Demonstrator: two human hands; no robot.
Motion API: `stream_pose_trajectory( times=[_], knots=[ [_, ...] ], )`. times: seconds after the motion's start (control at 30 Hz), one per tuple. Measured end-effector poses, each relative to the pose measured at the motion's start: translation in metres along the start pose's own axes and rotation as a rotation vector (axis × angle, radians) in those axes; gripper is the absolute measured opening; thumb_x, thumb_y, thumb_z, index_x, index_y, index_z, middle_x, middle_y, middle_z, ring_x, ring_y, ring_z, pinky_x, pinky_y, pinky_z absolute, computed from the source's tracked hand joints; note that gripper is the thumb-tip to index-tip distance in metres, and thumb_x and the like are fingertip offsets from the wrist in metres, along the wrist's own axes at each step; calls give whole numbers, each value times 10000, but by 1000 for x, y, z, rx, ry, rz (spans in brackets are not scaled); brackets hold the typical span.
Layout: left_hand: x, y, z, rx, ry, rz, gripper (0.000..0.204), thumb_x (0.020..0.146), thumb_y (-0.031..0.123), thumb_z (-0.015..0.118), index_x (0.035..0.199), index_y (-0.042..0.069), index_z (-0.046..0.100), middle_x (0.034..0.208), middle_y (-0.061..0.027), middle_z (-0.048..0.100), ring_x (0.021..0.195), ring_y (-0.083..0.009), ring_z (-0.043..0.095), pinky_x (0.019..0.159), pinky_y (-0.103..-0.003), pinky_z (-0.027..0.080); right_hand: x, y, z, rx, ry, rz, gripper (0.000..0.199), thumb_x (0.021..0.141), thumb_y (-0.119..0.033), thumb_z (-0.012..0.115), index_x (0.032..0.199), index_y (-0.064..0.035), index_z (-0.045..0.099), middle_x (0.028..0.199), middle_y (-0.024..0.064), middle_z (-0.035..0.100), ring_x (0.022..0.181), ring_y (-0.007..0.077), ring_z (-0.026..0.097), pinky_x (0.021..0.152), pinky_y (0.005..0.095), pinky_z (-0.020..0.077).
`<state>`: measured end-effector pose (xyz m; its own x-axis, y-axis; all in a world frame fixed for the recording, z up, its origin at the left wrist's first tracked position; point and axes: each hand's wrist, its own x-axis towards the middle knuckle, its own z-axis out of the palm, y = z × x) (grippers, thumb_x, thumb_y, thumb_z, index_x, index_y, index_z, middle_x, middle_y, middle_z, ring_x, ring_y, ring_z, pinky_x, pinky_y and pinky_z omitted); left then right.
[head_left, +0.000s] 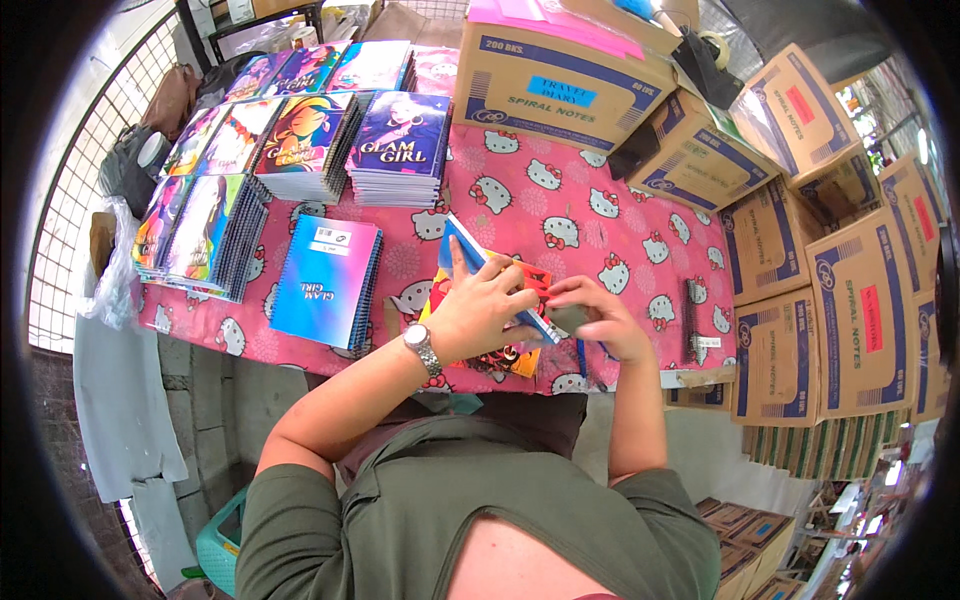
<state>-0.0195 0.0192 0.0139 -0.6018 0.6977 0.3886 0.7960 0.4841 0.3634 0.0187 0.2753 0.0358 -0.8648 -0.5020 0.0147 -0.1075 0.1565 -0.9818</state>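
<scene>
My left hand [485, 305], with a metal wristwatch [422, 352] on its wrist, grips a tilted notebook [456, 240] with a blue cover. Its fingers lie across the cover. Close to the notebook's right edge is my right hand [605, 320], its fingers bent and apart; whether they touch the edge I cannot tell. Beneath both hands lie yellow and red printed covers [520, 358], partly hidden. To the left, a blue and pink spiral notebook stack [325, 285] rests on the table.
Stacks of spiral notebooks [398, 150] with illustrated covers fill the table's left side. A large carton [560, 85] stands at the back, and more cartons [860, 310] are piled along the right. A dark narrow object [692, 320] lies on the pink patterned tablecloth [545, 205]. A tape dispenser [708, 60] sits at the back right.
</scene>
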Motion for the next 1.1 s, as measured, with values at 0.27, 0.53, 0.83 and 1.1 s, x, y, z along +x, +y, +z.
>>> stream_pose_trajectory(
  times=[0.27, 0.53, 0.83, 1.1],
  knots=[
    [-1, 4, -4, -11, -9, 9, 425, 758, 463, 793, 1019, 175, 620, 1111, -21, 557, 1279, -262, 468, 1040, -856, 102, 5, -9, 7, 347, -80, -33, 500, 753, -293, 736, 1182, -41, 689, 1244, 89, 554, 1188, 224, 542, 1032, 377, 434],
    [-1, -40, -24, -8, -12, -8, 435, 685, 401, 840, 990, 181, 620, 1045, -20, 552, 1174, -258, 508, 1021, -683, 291, 19, -1, 4, 179, -80, -48, 602, 726, -412, 772, 1194, -47, 673, 1230, 65, 555, 1180, 220, 547, 1052, 367, 401],
    [3, -32, -20, 2, -22, -16, 383, 731, 440, 815, 957, 187, 638, 1035, -5, 557, 1127, -226, 529, 1001, -644, 317, 23, -1, 4, 324, -130, -91, 610, 736, -445, 761, 1189, -47, 674, 1215, 63, 554, 1189, 210, 524, 1031, 356, 402],
    [3, -27, -15, -53, -27, -15, 384, 714, 407, 823, 969, 184, 643, 1051, -13, 558, 1131, -234, 535, 1018, -660, 334, 32, -5, -1, -19, -70, 87, 576, 725, -398, 769, 1170, -44, 676, 1211, 73, 571, 1147, 219, 537, 999, 359, 423]
  ],
)
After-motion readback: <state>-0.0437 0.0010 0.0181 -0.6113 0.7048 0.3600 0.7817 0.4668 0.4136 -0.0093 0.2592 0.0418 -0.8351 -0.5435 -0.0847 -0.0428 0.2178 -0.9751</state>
